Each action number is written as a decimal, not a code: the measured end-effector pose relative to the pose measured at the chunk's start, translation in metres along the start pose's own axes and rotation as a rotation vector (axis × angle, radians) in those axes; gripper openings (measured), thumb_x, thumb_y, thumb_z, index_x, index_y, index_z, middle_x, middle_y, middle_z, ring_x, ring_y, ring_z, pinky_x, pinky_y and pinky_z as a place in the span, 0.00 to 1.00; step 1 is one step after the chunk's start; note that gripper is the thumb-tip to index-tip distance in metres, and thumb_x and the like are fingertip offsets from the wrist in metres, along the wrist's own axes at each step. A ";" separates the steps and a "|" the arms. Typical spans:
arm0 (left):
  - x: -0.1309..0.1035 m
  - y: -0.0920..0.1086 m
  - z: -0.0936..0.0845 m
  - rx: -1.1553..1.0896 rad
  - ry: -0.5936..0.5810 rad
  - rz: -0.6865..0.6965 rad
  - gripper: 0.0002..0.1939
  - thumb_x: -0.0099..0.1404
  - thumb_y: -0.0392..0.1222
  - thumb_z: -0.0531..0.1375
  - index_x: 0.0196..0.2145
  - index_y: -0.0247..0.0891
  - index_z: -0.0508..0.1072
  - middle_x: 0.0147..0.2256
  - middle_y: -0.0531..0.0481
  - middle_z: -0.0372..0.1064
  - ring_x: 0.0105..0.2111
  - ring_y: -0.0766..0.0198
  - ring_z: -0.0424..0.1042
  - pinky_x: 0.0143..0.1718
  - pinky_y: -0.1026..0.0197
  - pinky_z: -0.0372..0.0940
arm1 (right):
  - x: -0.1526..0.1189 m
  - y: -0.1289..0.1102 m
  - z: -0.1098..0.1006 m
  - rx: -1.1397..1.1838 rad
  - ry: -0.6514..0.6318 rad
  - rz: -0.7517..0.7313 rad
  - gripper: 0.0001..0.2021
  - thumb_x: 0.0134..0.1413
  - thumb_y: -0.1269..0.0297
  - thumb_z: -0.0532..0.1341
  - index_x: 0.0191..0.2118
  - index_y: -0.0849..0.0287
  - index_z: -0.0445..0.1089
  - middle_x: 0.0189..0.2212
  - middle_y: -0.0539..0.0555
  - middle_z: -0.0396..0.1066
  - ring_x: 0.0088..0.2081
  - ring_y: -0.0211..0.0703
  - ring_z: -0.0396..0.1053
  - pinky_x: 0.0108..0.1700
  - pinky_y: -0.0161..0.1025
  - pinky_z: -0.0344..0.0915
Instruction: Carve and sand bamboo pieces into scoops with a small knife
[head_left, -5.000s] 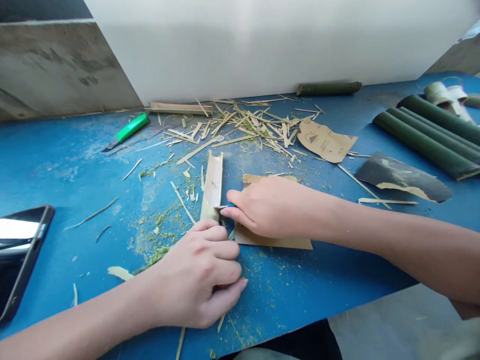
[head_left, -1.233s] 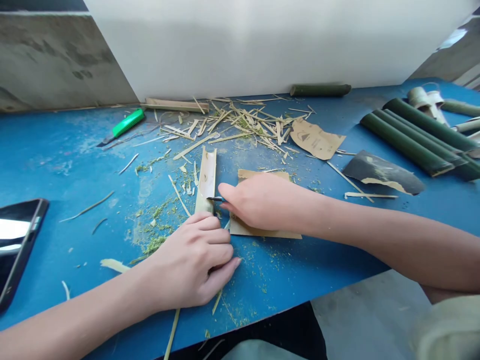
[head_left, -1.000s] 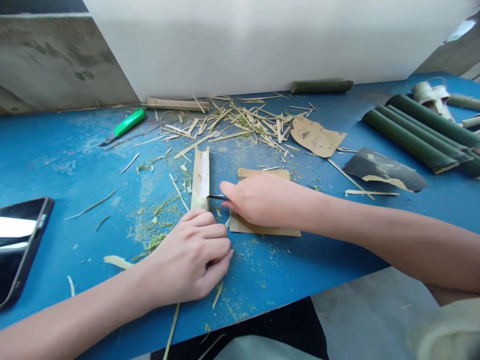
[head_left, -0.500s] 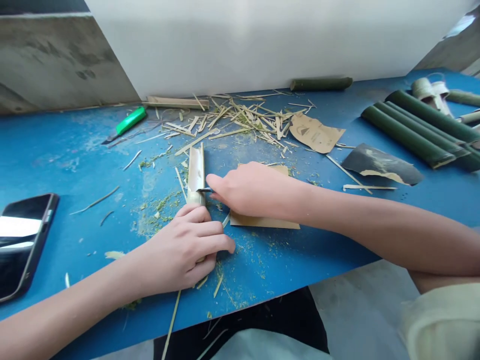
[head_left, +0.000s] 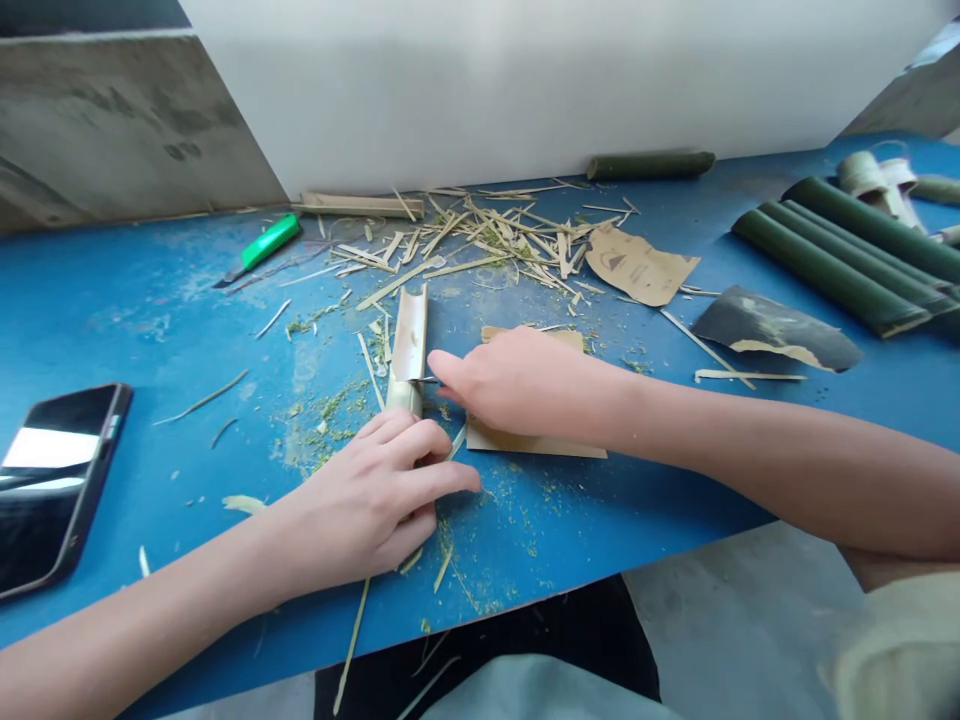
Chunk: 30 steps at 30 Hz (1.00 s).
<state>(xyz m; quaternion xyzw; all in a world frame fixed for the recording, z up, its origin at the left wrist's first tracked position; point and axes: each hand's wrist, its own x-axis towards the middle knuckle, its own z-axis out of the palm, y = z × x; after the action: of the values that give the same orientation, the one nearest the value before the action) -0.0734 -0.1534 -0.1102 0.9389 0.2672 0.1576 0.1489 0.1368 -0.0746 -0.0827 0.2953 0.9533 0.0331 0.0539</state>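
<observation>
A pale bamboo piece [head_left: 409, 335] lies on the blue table, its far part cut open like a trough and its near part still round. My left hand [head_left: 390, 490] is closed over the near end and presses it to the tabletop. From my right hand [head_left: 517, 385], a fist, a thin metal blade [head_left: 427, 380] sticks out and meets the bamboo where the trough ends. The blade's handle is hidden inside the fist, which is over a sheet of brown sandpaper [head_left: 540, 440].
Bamboo splinters [head_left: 510, 240] are heaped at the back. A green utility knife [head_left: 270, 242] lies at the back left, a phone [head_left: 60, 490] at the left edge. Dark green bamboo pieces [head_left: 840, 260] and curled sandpaper [head_left: 776, 330] are on the right.
The view has shifted slightly, so the table things appear a little further right. The bamboo's far end leans more to the right, with the blade still at the trough's near end.
</observation>
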 end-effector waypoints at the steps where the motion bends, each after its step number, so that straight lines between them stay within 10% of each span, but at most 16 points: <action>1: 0.000 0.000 0.001 0.010 0.006 -0.002 0.17 0.72 0.29 0.54 0.51 0.43 0.77 0.41 0.47 0.68 0.41 0.56 0.64 0.48 0.54 0.59 | 0.001 0.002 0.001 0.009 0.003 -0.002 0.13 0.76 0.65 0.50 0.55 0.62 0.68 0.33 0.61 0.81 0.32 0.50 0.76 0.33 0.40 0.55; 17: 0.001 0.004 0.005 -0.050 0.046 -0.078 0.20 0.67 0.25 0.53 0.50 0.41 0.76 0.39 0.48 0.65 0.40 0.57 0.64 0.46 0.54 0.62 | 0.002 0.012 -0.003 0.186 -0.144 0.094 0.20 0.77 0.52 0.50 0.57 0.58 0.70 0.40 0.61 0.81 0.32 0.48 0.75 0.32 0.39 0.52; 30: -0.002 0.000 0.002 -0.058 0.013 -0.041 0.18 0.69 0.28 0.55 0.49 0.43 0.77 0.40 0.48 0.67 0.42 0.56 0.63 0.48 0.52 0.60 | -0.003 0.008 0.001 0.166 0.024 0.024 0.23 0.78 0.56 0.45 0.47 0.56 0.77 0.37 0.57 0.82 0.32 0.45 0.72 0.33 0.42 0.48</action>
<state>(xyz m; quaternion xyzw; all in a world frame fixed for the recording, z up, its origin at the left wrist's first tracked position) -0.0741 -0.1548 -0.1120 0.9275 0.2828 0.1682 0.1775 0.1436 -0.0700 -0.0823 0.3096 0.9498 -0.0416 0.0174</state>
